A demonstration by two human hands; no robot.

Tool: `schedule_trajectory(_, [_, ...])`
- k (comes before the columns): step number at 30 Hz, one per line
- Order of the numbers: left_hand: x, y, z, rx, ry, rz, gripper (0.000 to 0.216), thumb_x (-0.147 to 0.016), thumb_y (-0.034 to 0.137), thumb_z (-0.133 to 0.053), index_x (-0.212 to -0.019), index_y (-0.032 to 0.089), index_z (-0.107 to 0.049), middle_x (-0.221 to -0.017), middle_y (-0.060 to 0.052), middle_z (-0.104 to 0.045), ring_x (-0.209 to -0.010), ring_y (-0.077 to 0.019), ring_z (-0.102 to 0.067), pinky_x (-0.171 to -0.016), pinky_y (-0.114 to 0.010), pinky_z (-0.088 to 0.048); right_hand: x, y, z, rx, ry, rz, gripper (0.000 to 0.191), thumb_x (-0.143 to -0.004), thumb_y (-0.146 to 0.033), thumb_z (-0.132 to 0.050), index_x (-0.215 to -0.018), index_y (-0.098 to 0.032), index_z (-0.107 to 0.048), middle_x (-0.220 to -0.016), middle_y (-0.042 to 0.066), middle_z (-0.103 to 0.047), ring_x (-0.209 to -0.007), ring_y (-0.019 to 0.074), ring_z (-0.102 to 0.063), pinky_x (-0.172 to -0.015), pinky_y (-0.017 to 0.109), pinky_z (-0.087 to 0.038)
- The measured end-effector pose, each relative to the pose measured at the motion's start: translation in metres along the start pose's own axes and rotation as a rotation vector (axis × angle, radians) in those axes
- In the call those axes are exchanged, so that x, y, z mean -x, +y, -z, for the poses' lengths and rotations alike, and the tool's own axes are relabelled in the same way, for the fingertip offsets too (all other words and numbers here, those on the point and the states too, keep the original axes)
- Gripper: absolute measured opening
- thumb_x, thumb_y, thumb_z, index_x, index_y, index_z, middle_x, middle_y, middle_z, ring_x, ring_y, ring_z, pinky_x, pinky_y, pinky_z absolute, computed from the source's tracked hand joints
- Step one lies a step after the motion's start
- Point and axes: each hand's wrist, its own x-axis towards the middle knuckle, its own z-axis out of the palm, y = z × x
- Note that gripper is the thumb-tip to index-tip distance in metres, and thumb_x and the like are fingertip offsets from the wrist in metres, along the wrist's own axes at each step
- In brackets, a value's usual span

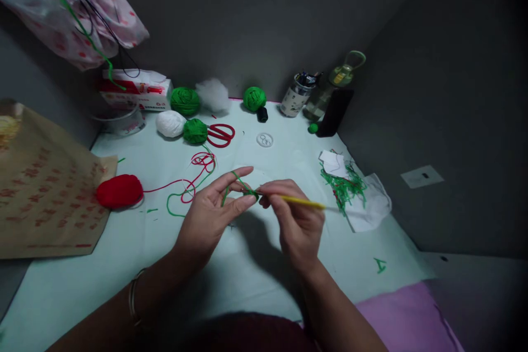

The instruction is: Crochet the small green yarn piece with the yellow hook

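My left hand (212,212) is raised over the pale table (124,253), fingers partly stretched, with green yarn (233,187) looped over them and pinched at the thumb. My right hand (295,220) is closed on a yellow crochet hook (301,202), whose tip meets a small green crochet piece (251,193) between both hands. The green strand trails left and down to the table, crossing a red strand (198,168) that runs to a red yarn ball (119,191).
At the back lie green yarn balls (185,100) (254,98) (195,131), a white ball (170,123), stuffing (213,94), red scissors (220,134), a pen cup (296,95), a bottle (330,88). Green yarn scraps on white paper (350,190) sit right. A brown paper bag (45,187) lies left.
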Motion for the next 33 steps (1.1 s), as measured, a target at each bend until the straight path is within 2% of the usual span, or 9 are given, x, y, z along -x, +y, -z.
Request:
schedule_trajectory(3, [-0.002,-0.003,0.0,0.156,-0.084,0.1,0.047,-0.08,0.027,-0.082,-0.126,0.023,-0.072,-0.078,0.002,-0.058,-0.058,-0.0062,-0.043,-0.055,-0.02,-0.036,0.005,-0.002,0.001,0.302,-0.034,0.264,0.033,-0.093,-0.01,-0.062,-0.119,-0.029,-0.072,-0.107,0.007,-0.073,-0.096,0.0205,-0.07,-0.078,0.038,-0.061])
schedule_trajectory(5, [-0.004,-0.001,0.001,0.246,-0.142,0.19,0.039,-0.083,0.027,-0.079,-0.121,0.019,-0.075,-0.068,0.006,-0.047,-0.05,-0.003,-0.024,-0.047,-0.019,-0.027,0.005,-0.002,0.004,0.29,-0.009,0.29,0.035,-0.093,-0.01,-0.061,-0.12,-0.03,-0.071,-0.106,0.006,-0.074,-0.096,0.0204,-0.07,-0.077,0.039,-0.06])
schedule_trajectory(8, [-0.005,0.002,0.002,0.272,-0.148,0.2,0.032,-0.084,0.024,-0.078,-0.115,0.017,-0.077,-0.07,0.006,-0.045,-0.05,-0.0022,-0.016,-0.046,-0.018,-0.024,-0.001,-0.001,0.007,-0.018,0.079,0.072,0.025,-0.096,-0.013,-0.057,-0.108,-0.027,-0.074,-0.093,0.003,-0.073,-0.082,0.0174,-0.067,-0.07,0.035,-0.058])
schedule_trajectory(11, [-0.003,0.003,0.002,0.186,-0.109,0.128,0.037,-0.081,0.023,-0.081,-0.118,0.023,-0.076,-0.081,0.002,-0.056,-0.053,-0.0031,-0.03,-0.049,-0.019,-0.028,-0.005,0.002,0.005,-0.297,0.058,-0.113,0.018,-0.098,-0.022,-0.058,-0.097,-0.026,-0.076,-0.089,0.003,-0.072,-0.074,0.0153,-0.063,-0.065,0.032,-0.054])
schedule_trajectory(14, [-0.001,0.001,0.002,0.075,-0.106,0.062,0.041,-0.082,0.026,-0.08,-0.123,0.027,-0.073,-0.096,-0.001,-0.065,-0.075,-0.0104,-0.054,-0.066,-0.022,-0.041,-0.006,0.005,0.002,-0.329,-0.005,-0.204,0.016,-0.096,-0.025,-0.061,-0.098,-0.025,-0.077,-0.093,0.004,-0.074,-0.082,0.0164,-0.065,-0.072,0.032,-0.054])
schedule_trajectory(18, [-0.001,0.0,0.004,0.055,-0.15,0.06,0.037,-0.086,0.028,-0.076,-0.123,0.026,-0.073,-0.101,-0.004,-0.068,-0.099,-0.0171,-0.058,-0.085,-0.026,-0.042,-0.004,0.009,0.003,-0.444,0.025,-0.283,0.016,-0.097,-0.025,-0.061,-0.101,-0.026,-0.077,-0.094,0.002,-0.075,-0.076,0.013,-0.065,-0.072,0.029,-0.053])
schedule_trajectory(21, [-0.001,0.002,0.003,0.072,-0.139,0.086,0.04,-0.085,0.028,-0.078,-0.124,0.024,-0.072,-0.096,-0.003,-0.066,-0.087,-0.014,-0.055,-0.075,-0.024,-0.041,-0.004,0.009,0.003,-0.497,0.018,-0.304,0.016,-0.097,-0.026,-0.061,-0.1,-0.027,-0.077,-0.094,0.002,-0.075,-0.075,0.0125,-0.065,-0.072,0.029,-0.053])
schedule_trajectory(27, [-0.001,0.003,-0.001,0.168,-0.123,0.105,0.054,-0.083,0.02,-0.078,-0.134,0.025,-0.066,-0.088,0.0,-0.061,-0.063,-0.0064,-0.039,-0.053,-0.02,-0.028,-0.004,0.004,0.0,-0.422,0.009,-0.221,0.015,-0.095,-0.026,-0.065,-0.097,-0.027,-0.079,-0.092,0.003,-0.071,-0.079,0.0144,-0.063,-0.07,0.029,-0.052])
schedule_trajectory(33, [-0.002,0.008,0.004,0.319,-0.283,0.254,0.044,-0.083,0.015,-0.074,-0.126,0.021,-0.072,-0.088,0.002,-0.053,-0.051,0.0004,-0.019,-0.049,-0.016,-0.025,-0.012,0.002,0.007,-0.73,0.075,-0.505,0.019,-0.093,-0.036,-0.067,-0.085,-0.022,-0.077,-0.074,0.001,-0.065,-0.061,0.0102,-0.058,-0.054,0.022,-0.051])
